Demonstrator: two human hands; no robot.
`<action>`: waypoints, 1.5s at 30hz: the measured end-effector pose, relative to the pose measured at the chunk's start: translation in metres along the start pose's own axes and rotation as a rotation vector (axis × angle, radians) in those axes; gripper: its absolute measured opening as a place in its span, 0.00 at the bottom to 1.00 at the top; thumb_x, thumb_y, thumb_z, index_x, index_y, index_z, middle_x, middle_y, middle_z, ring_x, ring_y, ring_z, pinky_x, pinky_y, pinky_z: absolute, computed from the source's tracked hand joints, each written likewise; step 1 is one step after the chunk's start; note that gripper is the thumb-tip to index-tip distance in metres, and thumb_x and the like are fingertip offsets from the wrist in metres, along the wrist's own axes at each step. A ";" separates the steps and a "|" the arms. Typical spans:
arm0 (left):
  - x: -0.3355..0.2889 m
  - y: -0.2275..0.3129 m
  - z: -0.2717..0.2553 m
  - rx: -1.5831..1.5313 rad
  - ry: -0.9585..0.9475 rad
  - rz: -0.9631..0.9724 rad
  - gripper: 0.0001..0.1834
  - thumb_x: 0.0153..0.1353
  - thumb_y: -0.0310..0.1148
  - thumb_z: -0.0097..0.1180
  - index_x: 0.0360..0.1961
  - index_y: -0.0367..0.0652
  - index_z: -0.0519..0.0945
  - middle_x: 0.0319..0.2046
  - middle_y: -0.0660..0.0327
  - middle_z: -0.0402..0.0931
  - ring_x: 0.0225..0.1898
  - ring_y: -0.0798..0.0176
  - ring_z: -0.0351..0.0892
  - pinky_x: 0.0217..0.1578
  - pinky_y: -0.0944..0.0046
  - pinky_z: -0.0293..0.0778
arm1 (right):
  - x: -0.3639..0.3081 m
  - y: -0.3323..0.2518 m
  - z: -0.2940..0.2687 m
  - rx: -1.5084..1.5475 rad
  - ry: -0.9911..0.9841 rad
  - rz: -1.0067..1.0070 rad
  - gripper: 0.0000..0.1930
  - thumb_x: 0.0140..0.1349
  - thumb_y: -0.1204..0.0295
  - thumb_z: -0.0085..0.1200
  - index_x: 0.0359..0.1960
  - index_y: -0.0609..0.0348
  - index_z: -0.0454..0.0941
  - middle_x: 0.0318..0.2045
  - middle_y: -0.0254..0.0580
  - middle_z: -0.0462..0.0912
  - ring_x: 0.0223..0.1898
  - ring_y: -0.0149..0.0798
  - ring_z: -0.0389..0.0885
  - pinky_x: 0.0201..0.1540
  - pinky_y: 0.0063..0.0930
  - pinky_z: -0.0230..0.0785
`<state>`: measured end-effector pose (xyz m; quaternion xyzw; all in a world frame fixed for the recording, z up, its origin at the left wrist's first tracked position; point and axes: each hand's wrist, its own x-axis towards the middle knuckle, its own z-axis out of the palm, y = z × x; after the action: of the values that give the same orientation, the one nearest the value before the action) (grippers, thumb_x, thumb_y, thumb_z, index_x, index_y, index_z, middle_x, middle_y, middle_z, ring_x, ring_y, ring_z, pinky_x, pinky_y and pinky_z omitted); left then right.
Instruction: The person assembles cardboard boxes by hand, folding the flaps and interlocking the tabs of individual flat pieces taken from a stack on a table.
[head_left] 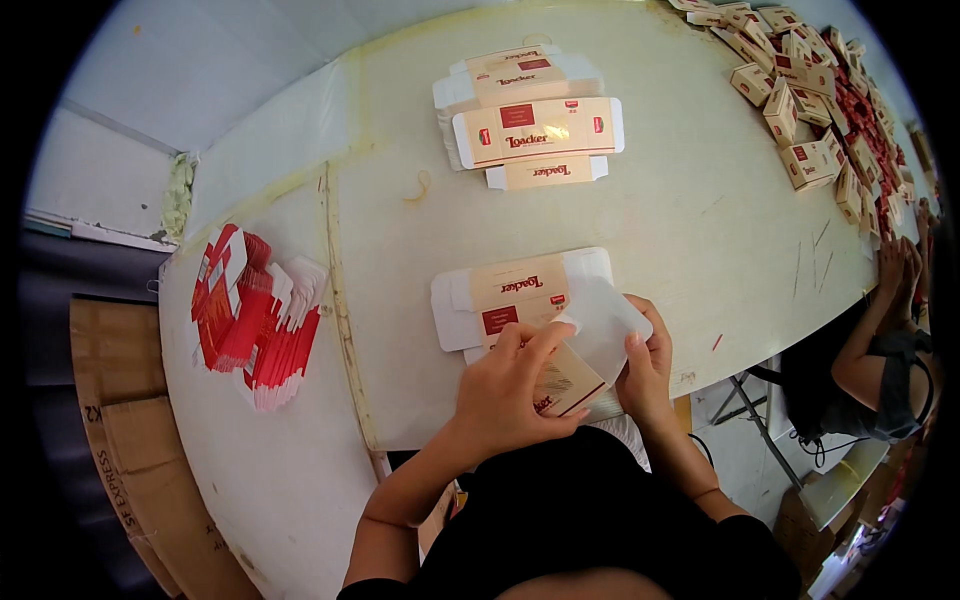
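Note:
A small cream carton (572, 384), partly folded, is between my hands close to my body. My left hand (505, 390) is closed around its side, with the thumb along the lower edge and the fingers over the top. My right hand (647, 368) pinches the carton's white flap, thumb on its face and fingers behind. Beneath and beyond my hands lie flat cream carton blanks (520, 275) with dark red squares and white flaps. The carton's far side is partly hidden by my left fingers.
Farther off lies another stack of flat cream blanks (540, 132). Red and white folded blanks (255, 320) lie at the left. Many made-up cartons (810, 165) are heaped at the far right, near another person's hands (898, 268). Brown cardboard (150, 450) stands beside the table (700, 230).

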<state>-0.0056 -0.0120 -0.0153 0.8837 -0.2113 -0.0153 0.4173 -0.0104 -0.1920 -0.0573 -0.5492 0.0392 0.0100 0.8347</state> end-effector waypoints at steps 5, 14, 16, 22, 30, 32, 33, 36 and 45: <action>-0.003 0.003 0.003 -0.016 -0.036 -0.052 0.44 0.33 0.40 0.74 0.54 0.46 0.65 0.45 0.54 0.71 0.38 0.54 0.77 0.33 0.59 0.76 | 0.001 -0.003 0.002 -0.015 0.002 0.028 0.15 0.67 0.70 0.46 0.51 0.65 0.68 0.42 0.36 0.76 0.43 0.24 0.70 0.49 0.21 0.63; 0.002 0.002 0.004 -0.026 -0.012 -0.032 0.48 0.35 0.39 0.74 0.59 0.44 0.63 0.48 0.52 0.71 0.44 0.53 0.77 0.39 0.60 0.76 | 0.002 0.001 0.003 0.093 0.027 0.054 0.21 0.69 0.57 0.42 0.52 0.63 0.68 0.43 0.38 0.75 0.45 0.28 0.72 0.49 0.23 0.64; 0.001 0.003 0.005 -0.008 0.002 -0.025 0.51 0.34 0.39 0.74 0.62 0.43 0.62 0.50 0.50 0.71 0.45 0.52 0.77 0.41 0.59 0.76 | 0.001 0.006 0.001 0.160 0.057 0.068 0.23 0.69 0.54 0.41 0.52 0.63 0.68 0.44 0.38 0.75 0.47 0.29 0.72 0.51 0.25 0.64; 0.005 0.005 0.006 -0.082 0.036 -0.112 0.53 0.34 0.40 0.74 0.63 0.44 0.60 0.51 0.49 0.70 0.47 0.51 0.76 0.43 0.58 0.76 | 0.002 0.010 0.000 0.207 0.033 0.081 0.27 0.67 0.52 0.43 0.56 0.65 0.66 0.51 0.40 0.74 0.54 0.33 0.71 0.58 0.31 0.61; 0.002 0.001 0.007 -0.076 0.100 -0.045 0.44 0.32 0.38 0.74 0.54 0.44 0.65 0.46 0.52 0.71 0.43 0.53 0.75 0.38 0.59 0.75 | 0.000 0.006 0.000 0.210 -0.050 0.069 0.24 0.65 0.61 0.47 0.57 0.66 0.65 0.51 0.43 0.74 0.53 0.34 0.72 0.57 0.31 0.63; 0.002 0.003 0.006 -0.065 0.115 -0.026 0.43 0.32 0.37 0.74 0.52 0.44 0.66 0.45 0.53 0.71 0.41 0.53 0.76 0.36 0.60 0.75 | -0.003 0.006 -0.001 0.242 -0.039 0.120 0.23 0.65 0.64 0.49 0.57 0.66 0.66 0.51 0.43 0.74 0.52 0.34 0.73 0.57 0.29 0.63; 0.001 0.003 0.006 -0.062 0.111 -0.014 0.42 0.32 0.37 0.74 0.52 0.44 0.66 0.45 0.54 0.71 0.40 0.53 0.76 0.35 0.61 0.75 | -0.004 0.005 -0.002 0.170 -0.057 0.173 0.23 0.64 0.65 0.49 0.57 0.66 0.66 0.52 0.43 0.74 0.54 0.34 0.72 0.58 0.30 0.62; 0.000 0.002 0.006 -0.029 0.101 0.039 0.42 0.30 0.36 0.73 0.51 0.44 0.67 0.43 0.55 0.72 0.38 0.53 0.77 0.33 0.61 0.75 | -0.001 -0.007 0.001 -0.043 -0.146 0.256 0.24 0.64 0.68 0.50 0.59 0.68 0.64 0.57 0.45 0.71 0.58 0.36 0.68 0.61 0.31 0.58; 0.009 0.008 -0.007 0.158 0.089 0.144 0.54 0.32 0.40 0.71 0.64 0.36 0.60 0.43 0.54 0.76 0.36 0.55 0.79 0.32 0.61 0.76 | 0.007 -0.051 0.007 -0.661 -0.663 -0.160 0.35 0.65 0.62 0.43 0.68 0.69 0.48 0.65 0.63 0.58 0.66 0.58 0.59 0.66 0.39 0.51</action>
<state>0.0010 -0.0148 -0.0039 0.8962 -0.2560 0.0706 0.3555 -0.0004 -0.2061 -0.0085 -0.7540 -0.2768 0.1324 0.5809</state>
